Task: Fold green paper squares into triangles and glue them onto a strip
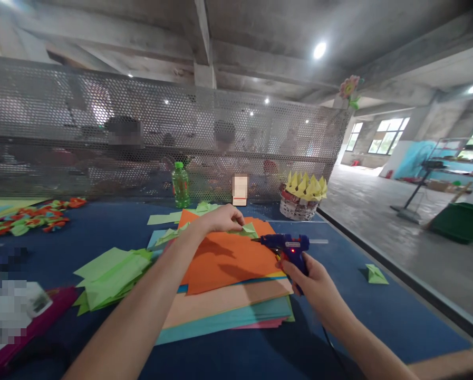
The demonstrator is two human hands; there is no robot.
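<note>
Carefully — pinching folded green paper (250, 230) in left hand (223, 217), frame centre | gripping glue gun (289, 241) in right hand (310, 274), right of centre | best to hold nozzle (257, 240) near paper, clear of left hand — squeezing lightly above orange sheets (228, 258)

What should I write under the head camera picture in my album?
Blue glue gun in the right grip, left grip by green paper, over orange paper.
</note>
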